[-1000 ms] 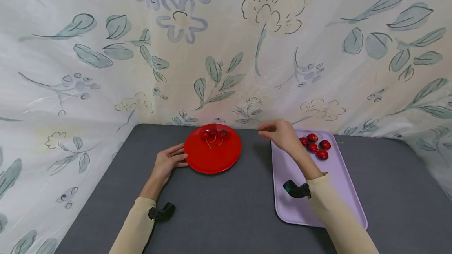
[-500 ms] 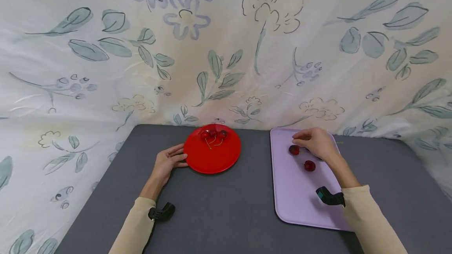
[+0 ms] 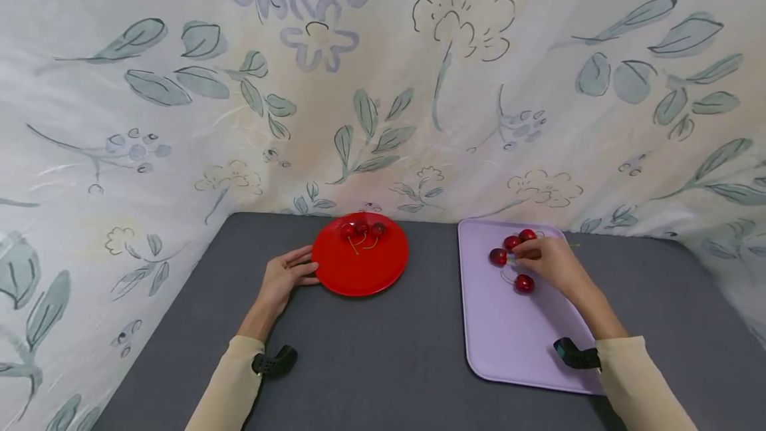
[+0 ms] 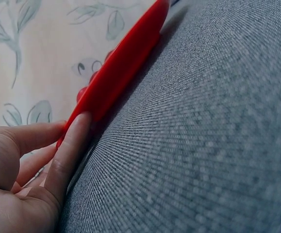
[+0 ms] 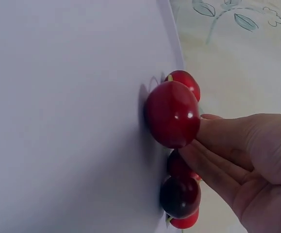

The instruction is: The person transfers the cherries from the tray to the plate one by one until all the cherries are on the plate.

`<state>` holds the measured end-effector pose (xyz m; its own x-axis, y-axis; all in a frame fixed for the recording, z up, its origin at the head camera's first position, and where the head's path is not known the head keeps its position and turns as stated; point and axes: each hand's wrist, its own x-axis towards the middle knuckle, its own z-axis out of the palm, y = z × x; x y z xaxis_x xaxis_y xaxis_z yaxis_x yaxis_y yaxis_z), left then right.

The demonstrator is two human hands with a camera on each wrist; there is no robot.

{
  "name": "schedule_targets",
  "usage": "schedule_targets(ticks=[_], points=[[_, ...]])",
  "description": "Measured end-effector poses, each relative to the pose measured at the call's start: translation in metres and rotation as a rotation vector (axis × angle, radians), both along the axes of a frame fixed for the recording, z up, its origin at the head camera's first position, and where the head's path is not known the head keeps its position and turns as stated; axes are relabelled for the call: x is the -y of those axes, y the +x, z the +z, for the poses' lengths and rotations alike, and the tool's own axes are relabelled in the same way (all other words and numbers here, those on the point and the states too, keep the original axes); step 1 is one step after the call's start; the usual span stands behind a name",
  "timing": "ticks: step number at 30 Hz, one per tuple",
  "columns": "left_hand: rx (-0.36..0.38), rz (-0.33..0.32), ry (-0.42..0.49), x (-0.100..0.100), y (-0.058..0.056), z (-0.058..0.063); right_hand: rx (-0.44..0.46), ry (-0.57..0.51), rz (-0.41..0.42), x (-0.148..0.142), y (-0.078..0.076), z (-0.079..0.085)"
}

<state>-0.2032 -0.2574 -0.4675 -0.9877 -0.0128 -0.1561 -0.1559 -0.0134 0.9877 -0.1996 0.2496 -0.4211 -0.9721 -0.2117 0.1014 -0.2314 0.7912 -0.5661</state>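
A round red plate (image 3: 360, 275) lies on the grey table with three stemmed cherries (image 3: 362, 227) near its far rim. My left hand (image 3: 284, 275) holds the plate's left rim, fingertips against the edge in the left wrist view. On the lilac tray (image 3: 491, 324), several red cherries (image 3: 524, 284) lie toward the far end. Low among them is my right hand (image 3: 553, 261), its thumb and fingers brought together beside a dark red cherry (image 3: 498, 257), pinching at its stem side. In the right wrist view a large cherry (image 5: 173, 114) partly covers those fingertips.
Floral-patterned cloth (image 3: 371, 85) hangs behind and at the left of the table. The grey tabletop (image 3: 383, 358) stretches between plate and tray. A thin green stem (image 3: 574, 245) shows just beyond the tray's right edge.
My right hand has come from left of the tray to the cherries and lowered among them. Some cherries lie farther left and nearer than before. Left hand and plate stay put.
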Motion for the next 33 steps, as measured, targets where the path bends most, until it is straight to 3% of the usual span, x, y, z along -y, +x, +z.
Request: schedule_targets(ticks=[10,17,26,33], points=[[-0.006,-0.001,0.002,-0.001,0.000,0.000,-0.091,0.004,0.014,0.006,0.000,-0.001],[-0.010,-0.010,0.000,-0.002,-0.001,0.002,-0.116,-0.061,-0.029,0.012,0.001,0.010],[-0.003,-0.001,-0.004,0.000,0.000,0.000,0.027,-0.230,-0.162,0.034,-0.002,0.027],[-0.003,-0.001,-0.003,0.000,0.000,-0.001,0.098,-0.401,-0.126,0.054,-0.011,0.030]])
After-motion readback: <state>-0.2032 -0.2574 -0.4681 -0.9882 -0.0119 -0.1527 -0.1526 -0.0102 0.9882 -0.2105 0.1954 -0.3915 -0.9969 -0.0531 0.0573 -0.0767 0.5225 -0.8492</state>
